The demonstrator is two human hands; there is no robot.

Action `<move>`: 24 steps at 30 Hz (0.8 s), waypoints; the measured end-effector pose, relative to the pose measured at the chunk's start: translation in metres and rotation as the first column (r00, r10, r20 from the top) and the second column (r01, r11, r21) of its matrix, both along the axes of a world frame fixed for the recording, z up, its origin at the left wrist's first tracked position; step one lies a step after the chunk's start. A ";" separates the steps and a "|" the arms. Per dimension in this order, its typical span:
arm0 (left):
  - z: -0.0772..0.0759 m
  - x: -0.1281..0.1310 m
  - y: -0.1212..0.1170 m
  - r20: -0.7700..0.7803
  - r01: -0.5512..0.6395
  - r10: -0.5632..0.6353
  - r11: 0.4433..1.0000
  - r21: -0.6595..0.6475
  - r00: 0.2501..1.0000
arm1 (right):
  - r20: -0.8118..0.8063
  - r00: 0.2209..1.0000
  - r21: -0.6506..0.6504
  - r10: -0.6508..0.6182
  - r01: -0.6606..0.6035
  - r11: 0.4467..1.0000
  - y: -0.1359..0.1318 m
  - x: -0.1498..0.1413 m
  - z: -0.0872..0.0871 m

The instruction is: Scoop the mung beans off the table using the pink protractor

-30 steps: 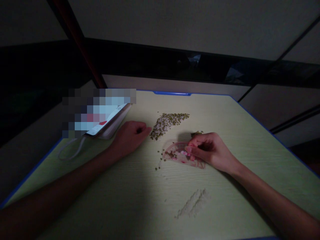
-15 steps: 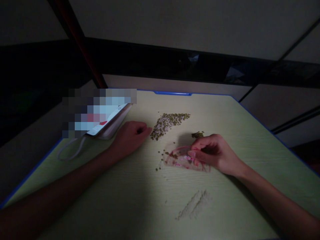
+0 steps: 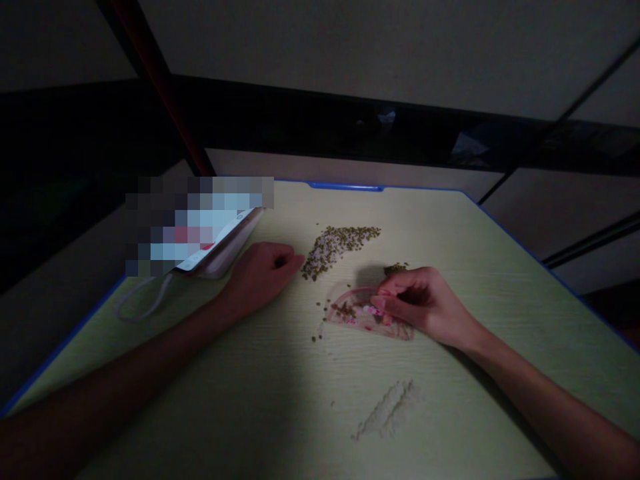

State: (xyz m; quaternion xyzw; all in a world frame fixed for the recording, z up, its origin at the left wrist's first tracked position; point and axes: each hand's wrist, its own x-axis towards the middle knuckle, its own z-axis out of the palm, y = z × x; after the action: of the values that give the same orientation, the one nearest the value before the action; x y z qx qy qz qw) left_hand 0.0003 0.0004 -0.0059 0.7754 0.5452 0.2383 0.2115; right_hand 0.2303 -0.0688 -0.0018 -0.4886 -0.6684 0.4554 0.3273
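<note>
Pinching was the right hand's (image 3: 425,307) job: thumb and fingers narrow on the clear pink half-round piece (image 3: 367,328), its left part sticking out low over the table (image 3: 240,400). Couldn't tell if it lay fully flat. It sat nearer the person than the bean pile (image 3: 320,257) and the small heap (image 3: 397,267). Brownish bits showed at its left part, under or in it unclear. Left hand (image 3: 263,270) was loosely curled, inside hidden, so couldn't tell if it held anything. My take: doing this well called for a light grip, edge low and level, short slow moves so nothing scattered. Loose beans (image 3: 314,339) lay just off its left end and needed margin. Left fingertips were almost at the pile, so a nudge there was the risk
</note>
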 end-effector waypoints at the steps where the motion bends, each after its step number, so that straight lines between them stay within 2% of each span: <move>1: 0.000 0.000 0.000 0.002 0.003 -0.003 1.000 0.001 1.000 | 0.001 1.000 0.000 0.009 -0.009 1.000 0.000 0.000 0.000; 14: 0.004 0.000 -0.001 -0.003 -0.012 0.012 1.000 -0.025 1.000 | -0.017 1.000 -0.021 -0.016 0.016 1.000 0.002 -0.007 0.002; 24: 0.003 0.001 -0.001 0.000 -0.014 0.014 0.999 -0.030 1.000 | 0.014 0.999 0.005 0.046 -0.046 0.999 0.004 -0.011 0.002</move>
State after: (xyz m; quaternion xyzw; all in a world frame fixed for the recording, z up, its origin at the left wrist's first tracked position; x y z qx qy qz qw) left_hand 0.0016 -0.0009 -0.0031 0.7681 0.5543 0.2319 0.2216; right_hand 0.2194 -0.0646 0.0003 -0.4755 -0.6828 0.4577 0.3135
